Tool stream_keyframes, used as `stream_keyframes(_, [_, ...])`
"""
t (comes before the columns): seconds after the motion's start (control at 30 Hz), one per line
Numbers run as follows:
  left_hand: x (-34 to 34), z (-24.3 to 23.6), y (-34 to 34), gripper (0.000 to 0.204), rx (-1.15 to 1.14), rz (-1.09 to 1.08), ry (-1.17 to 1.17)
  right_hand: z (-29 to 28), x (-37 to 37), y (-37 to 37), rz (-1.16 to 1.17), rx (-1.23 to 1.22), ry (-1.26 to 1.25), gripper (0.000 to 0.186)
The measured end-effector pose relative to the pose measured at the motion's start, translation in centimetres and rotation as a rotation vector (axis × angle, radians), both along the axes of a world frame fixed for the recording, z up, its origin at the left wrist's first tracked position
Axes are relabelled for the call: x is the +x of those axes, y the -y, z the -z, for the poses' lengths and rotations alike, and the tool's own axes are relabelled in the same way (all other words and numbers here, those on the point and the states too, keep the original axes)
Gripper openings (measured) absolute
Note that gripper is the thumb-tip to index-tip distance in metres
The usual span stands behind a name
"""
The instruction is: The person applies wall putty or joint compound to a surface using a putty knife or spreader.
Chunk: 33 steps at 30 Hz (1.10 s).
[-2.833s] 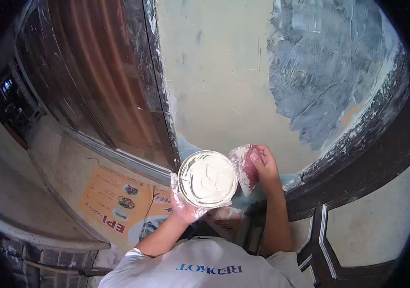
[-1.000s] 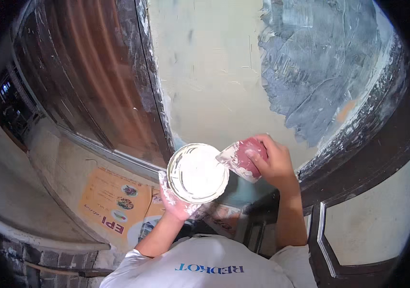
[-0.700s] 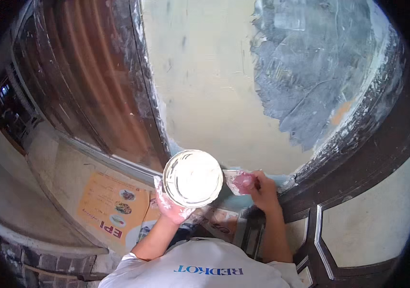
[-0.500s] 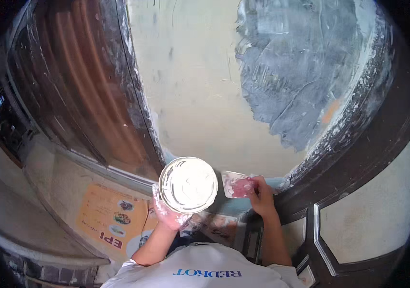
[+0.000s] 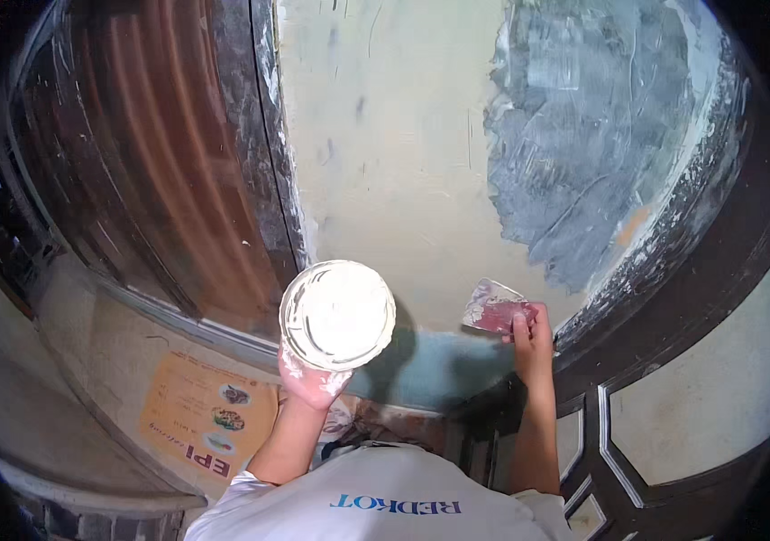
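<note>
My left hand (image 5: pixel 313 380), smeared with white paste, holds up a round tub of white putty (image 5: pixel 338 316) from below and the side. Its fingers are mostly hidden under the tub. In my right hand (image 5: pixel 529 335) is a flat, reddish putty spreader (image 5: pixel 496 308), pinched at its right end and streaked with white. The spreader is in front of the lower part of the wall (image 5: pixel 394 207), which is cream in the middle. A rough grey-blue patch (image 5: pixel 583 135) covers the wall's upper right. Whether the spreader touches the wall I cannot tell.
A brown door or wood panel (image 5: pixel 151 162) with a dark, paint-marked frame borders the wall on the left. Dark panelling (image 5: pixel 655 311) lies to the right. An orange printed sheet (image 5: pixel 196 410) is spread on the floor at lower left.
The tub and my left hand have moved up slightly. My right hand has shifted up and right with the spreader, which now tilts. The view has also shifted a little.
</note>
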State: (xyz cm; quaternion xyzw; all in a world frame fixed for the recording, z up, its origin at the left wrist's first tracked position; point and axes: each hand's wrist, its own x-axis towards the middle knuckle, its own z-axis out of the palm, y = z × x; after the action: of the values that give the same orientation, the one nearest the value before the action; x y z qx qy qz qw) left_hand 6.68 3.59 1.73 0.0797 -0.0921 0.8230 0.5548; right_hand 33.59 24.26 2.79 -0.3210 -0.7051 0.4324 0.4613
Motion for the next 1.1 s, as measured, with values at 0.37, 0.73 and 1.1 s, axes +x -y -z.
stream_keyframes(0.37, [-3.9,1.3,-0.1,0.056,-0.016,0.008,-0.089,-6.0,-3.9,-0.3,-0.018,0.087,-0.122,0.018])
stream_keyframes(0.73, [-4.7,0.0,-0.2,0.060,-0.091,-0.014,-0.017,-21.8,-4.8,-1.1,0.276,0.709,-0.022,0.019])
stream_keyframes(1.1, [-4.2,-0.3,-0.4,0.064,-0.073,-0.011,-0.140,-36.5,-7.5,-6.3,0.537,1.071,0.206,0.046])
